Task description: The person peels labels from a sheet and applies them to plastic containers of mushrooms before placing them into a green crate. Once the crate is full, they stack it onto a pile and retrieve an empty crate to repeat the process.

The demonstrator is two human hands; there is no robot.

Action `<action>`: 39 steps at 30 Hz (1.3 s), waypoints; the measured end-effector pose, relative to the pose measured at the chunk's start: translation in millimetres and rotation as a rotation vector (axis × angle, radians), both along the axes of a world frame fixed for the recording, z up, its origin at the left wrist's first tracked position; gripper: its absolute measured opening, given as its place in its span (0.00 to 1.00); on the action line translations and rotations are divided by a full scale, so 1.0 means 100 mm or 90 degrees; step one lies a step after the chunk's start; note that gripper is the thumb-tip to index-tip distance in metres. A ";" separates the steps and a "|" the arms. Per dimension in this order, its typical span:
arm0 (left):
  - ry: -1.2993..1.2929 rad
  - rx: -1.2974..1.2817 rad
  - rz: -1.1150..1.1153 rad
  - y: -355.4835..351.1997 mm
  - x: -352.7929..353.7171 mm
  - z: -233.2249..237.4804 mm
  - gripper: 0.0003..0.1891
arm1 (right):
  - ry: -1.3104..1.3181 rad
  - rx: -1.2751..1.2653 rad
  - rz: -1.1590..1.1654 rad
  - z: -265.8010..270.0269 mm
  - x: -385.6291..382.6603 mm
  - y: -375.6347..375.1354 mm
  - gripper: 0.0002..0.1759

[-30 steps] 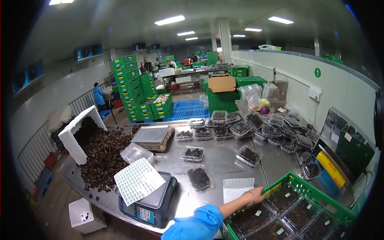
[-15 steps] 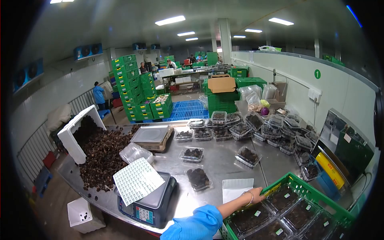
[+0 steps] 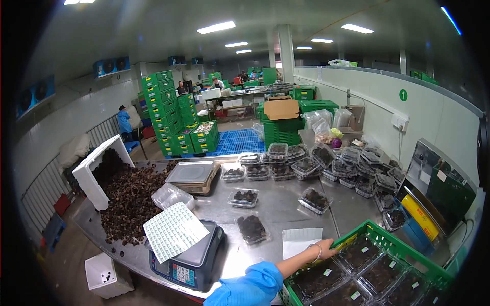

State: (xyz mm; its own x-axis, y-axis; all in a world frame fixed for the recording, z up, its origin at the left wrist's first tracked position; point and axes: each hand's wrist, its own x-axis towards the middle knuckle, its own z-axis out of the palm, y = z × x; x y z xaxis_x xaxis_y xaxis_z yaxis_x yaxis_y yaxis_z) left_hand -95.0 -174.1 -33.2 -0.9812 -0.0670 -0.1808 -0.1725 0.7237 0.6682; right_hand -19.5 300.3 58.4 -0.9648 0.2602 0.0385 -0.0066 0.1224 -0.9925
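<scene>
My left hand [image 3: 325, 250], at the end of a blue sleeve and with a bracelet on the wrist, grips the near-left rim of a green plastic crate [image 3: 400, 246]. Its fingertips are partly hidden at the rim. Inside the crate sit several clear packs of dark mushroom-like pieces [image 3: 363, 251], each with a small label. Beside the hand, a white sheet of paper [image 3: 300, 240] lies flat on the metal table. My right hand is out of view.
A digital scale [image 3: 184, 274] bears a sheet of stickers [image 3: 174, 230]. Dark pieces [image 3: 127, 209] spill from a tipped white foam box [image 3: 91, 176]. Filled clear boxes [image 3: 251, 228] stand about the metal table [image 3: 270, 204]. A propped metal panel [image 3: 434, 178] borders the right.
</scene>
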 end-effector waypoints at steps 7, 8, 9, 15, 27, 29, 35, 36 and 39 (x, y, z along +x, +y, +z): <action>0.003 -0.004 0.000 0.00 -0.01 -0.02 0.23 | -0.001 0.001 -0.010 0.01 0.02 0.03 0.29; 0.003 -0.004 0.000 0.00 -0.01 -0.02 0.23 | 0.002 0.001 -0.011 0.01 0.03 0.04 0.29; 0.000 -0.002 -0.001 0.00 -0.01 -0.02 0.23 | 0.002 0.002 -0.013 0.00 0.03 0.05 0.29; -0.006 0.004 0.000 0.00 0.00 0.01 0.23 | 0.001 0.001 -0.019 0.01 0.05 0.07 0.29; -0.032 0.014 -0.005 -0.02 -0.01 0.04 0.25 | 0.005 0.004 -0.040 0.02 0.13 0.15 0.28; -0.034 0.014 -0.008 -0.02 0.00 0.04 0.26 | 0.003 0.004 -0.046 0.02 0.14 0.16 0.28; 0.014 0.009 0.002 -0.03 0.00 -0.03 0.24 | 0.005 0.004 -0.063 0.04 0.20 0.22 0.28; 0.008 0.008 -0.003 -0.03 0.00 -0.02 0.24 | 0.006 0.005 -0.066 0.05 0.21 0.23 0.28; -0.002 0.011 -0.009 -0.04 -0.01 -0.02 0.24 | 0.007 0.008 -0.071 0.06 0.23 0.26 0.27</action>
